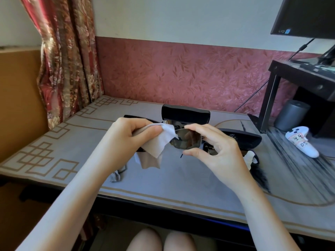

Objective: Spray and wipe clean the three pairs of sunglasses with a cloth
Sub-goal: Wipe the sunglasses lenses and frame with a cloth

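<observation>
At frame centre, above the surface [181, 180], your left hand [130, 134] grips the cloth [159, 142] against the sunglasses [186, 140], which your right hand [215, 144] pinches by the lens rim.

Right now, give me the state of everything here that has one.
Sunglasses: held up, pinched by right hand.
Cloth: gripped by left hand, pressed on one lens.
Rear case: open, lid upright.
Right case: open or shut, unclear.
Monitor: screen dark.
</observation>
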